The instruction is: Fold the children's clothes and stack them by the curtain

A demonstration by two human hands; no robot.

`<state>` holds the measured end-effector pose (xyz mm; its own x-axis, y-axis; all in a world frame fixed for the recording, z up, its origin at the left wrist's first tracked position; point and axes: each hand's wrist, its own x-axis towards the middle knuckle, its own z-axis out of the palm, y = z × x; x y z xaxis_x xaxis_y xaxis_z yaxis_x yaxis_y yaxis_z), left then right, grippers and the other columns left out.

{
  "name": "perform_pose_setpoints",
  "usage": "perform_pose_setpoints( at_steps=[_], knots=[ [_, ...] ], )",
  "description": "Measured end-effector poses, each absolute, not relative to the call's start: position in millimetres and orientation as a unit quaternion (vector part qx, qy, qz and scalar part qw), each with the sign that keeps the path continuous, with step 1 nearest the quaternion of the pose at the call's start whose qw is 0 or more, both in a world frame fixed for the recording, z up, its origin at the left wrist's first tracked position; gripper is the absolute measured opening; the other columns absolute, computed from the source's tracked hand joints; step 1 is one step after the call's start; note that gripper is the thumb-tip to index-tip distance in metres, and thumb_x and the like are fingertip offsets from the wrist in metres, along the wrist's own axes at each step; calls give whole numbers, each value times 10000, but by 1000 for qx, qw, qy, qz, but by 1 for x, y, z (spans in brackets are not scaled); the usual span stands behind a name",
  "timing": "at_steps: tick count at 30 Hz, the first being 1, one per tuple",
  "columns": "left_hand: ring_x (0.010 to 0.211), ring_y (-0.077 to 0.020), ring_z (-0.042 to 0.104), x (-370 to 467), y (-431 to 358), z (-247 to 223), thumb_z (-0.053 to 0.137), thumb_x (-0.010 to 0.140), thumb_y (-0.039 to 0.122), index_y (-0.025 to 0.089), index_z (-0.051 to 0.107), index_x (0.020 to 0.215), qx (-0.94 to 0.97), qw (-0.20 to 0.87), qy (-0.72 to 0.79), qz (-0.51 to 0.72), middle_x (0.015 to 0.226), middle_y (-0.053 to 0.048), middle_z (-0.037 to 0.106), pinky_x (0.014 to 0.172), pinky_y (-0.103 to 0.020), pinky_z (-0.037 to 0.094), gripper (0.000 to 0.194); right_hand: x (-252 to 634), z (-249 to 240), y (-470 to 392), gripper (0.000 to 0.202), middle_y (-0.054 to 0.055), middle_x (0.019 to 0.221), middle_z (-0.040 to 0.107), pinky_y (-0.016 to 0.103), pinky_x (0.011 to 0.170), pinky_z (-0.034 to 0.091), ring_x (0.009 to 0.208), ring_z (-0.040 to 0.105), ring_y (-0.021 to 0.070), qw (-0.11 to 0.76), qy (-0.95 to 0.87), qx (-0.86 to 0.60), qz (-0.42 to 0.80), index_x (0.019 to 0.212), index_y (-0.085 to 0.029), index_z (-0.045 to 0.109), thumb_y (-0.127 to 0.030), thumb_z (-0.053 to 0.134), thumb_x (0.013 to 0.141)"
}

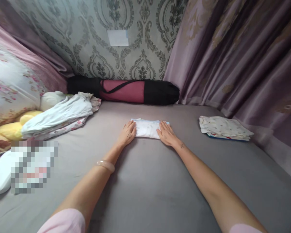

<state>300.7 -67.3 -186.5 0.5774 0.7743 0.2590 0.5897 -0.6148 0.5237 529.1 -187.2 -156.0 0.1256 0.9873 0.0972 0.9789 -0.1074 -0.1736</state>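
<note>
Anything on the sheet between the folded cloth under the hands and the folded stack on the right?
Nothing visible. Left hand and right hand rest on the folded cloth; only bare grey sheet lies between it and the stack.

Hidden from you: both ends of the folded white cloth (pixel 147 128), under your left hand (pixel 128 132) and right hand (pixel 167 133). Far left of your left hand, a pixelated patch (pixel 32 166) masks an item. Pillow (pixel 9 87) cut by the frame edge.
</note>
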Motion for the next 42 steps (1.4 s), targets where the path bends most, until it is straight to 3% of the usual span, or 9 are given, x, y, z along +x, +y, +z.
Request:
perform_pose_setpoints(
  at_steps=[6, 12, 15, 20, 26, 32, 42],
  knots=[
    [1407, -260, 335, 300, -64, -189, 354, 933, 264, 156, 491, 1342, 857, 218, 396, 249, 1480, -141, 426, 1164, -489, 249, 444, 541, -167, -186, 671, 168, 1578, 193, 390, 1188, 113, 1466, 127, 252, 63, -660, -746, 60, 1490, 0, 261, -419, 155, 977],
    [1386, -253, 375, 299, -57, -195, 358, 929, 256, 148, 511, 1325, 844, 241, 384, 286, 1457, -137, 459, 1167, -459, 266, 439, 521, -144, -179, 632, 173, 1569, 225, 431, 1183, 102, 1461, 155, 258, 61, -631, -769, 78, 1480, -21, 305, -389, 169, 985],
    [1383, -254, 380, 299, -56, -197, 360, 928, 260, 136, 520, 1315, 842, 244, 379, 297, 1450, -140, 468, 1168, -454, 272, 437, 491, -135, -173, 602, 138, 1580, 215, 461, 1180, 49, 1467, 127, 246, 91, -654, -750, 45, 1490, -89, 313, -400, 180, 992],
    [1387, -235, 375, 299, -55, -198, 349, 938, 283, 141, 513, 1323, 835, 248, 376, 318, 1448, -130, 473, 1174, -437, 276, 442, 464, -139, -162, 556, 76, 1594, 200, 542, 1154, 66, 1467, 116, 258, 96, -691, -713, 65, 1503, -217, 301, -424, 198, 998],
    [1382, -236, 381, 299, -55, -197, 351, 944, 299, 149, 527, 1303, 807, 291, 385, 340, 1441, -120, 484, 1168, -422, 283, 428, 474, -149, -157, 562, 85, 1583, 234, 549, 1148, 98, 1456, 162, 269, 69, -680, -724, 97, 1497, -211, 313, -429, 190, 995],
    [1281, -215, 493, 300, -55, -195, 356, 948, 304, 165, 557, 1256, 760, 323, 412, 385, 1353, -111, 563, 1127, -390, 345, 393, 462, -135, -152, 555, 123, 1585, 212, 590, 1132, 97, 1452, 161, 313, 66, -667, -731, 127, 1483, -177, 340, -390, 197, 991],
    [1265, -221, 499, 297, -56, -190, 340, 941, 259, 135, 534, 1255, 745, 330, 426, 393, 1339, -140, 563, 1114, -416, 351, 389, 431, -143, -130, 558, 106, 1585, 220, 517, 1145, 95, 1454, 157, 265, 75, -681, -725, 70, 1502, -169, 298, -386, 220, 993]
  ],
)
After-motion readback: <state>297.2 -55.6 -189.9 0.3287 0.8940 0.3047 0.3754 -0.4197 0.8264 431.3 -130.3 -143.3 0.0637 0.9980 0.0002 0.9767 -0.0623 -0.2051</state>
